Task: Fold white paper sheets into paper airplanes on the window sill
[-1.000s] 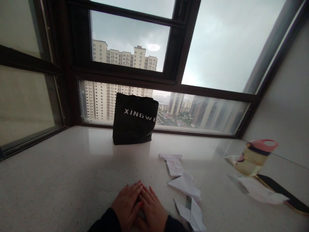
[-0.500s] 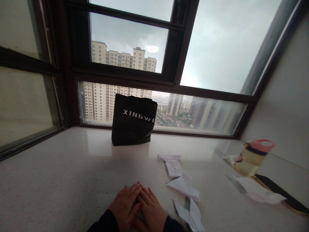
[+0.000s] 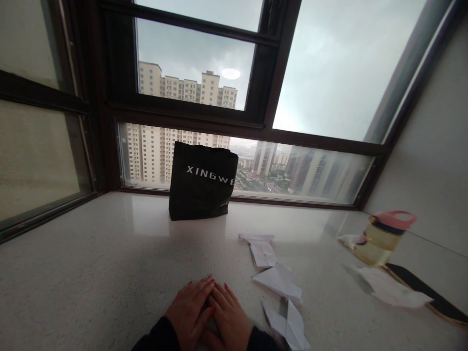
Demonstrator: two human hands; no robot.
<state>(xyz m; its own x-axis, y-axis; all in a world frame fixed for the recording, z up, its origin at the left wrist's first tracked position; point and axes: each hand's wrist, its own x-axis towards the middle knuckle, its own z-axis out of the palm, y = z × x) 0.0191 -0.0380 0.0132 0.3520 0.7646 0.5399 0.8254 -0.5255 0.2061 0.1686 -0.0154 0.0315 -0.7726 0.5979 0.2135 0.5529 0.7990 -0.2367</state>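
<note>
Both hands rest palm down at the near edge of the view, fingers stretched out, fingertips meeting in a point. My left hand [image 3: 188, 309] lies flat on the speckled white sill [image 3: 91, 263] and holds nothing. Against it leans my right hand [image 3: 232, 314], likewise flat, with nothing visible in it. To the right of that hand several folded white papers lie in a loose row: a creased one [image 3: 290, 324] closest to the wrist, a pointed one [image 3: 280, 282] beyond it, and a squarish one [image 3: 262, 254] farthest off.
A black bag [image 3: 201, 195] with white lettering stands upright before the window. On the right are a yellowish bottle [image 3: 378, 241] with a pink lid, a crumpled white sheet or wrapper [image 3: 395, 288] and a flat dark object [image 3: 427, 287]. A wall [image 3: 435, 146] bounds that side.
</note>
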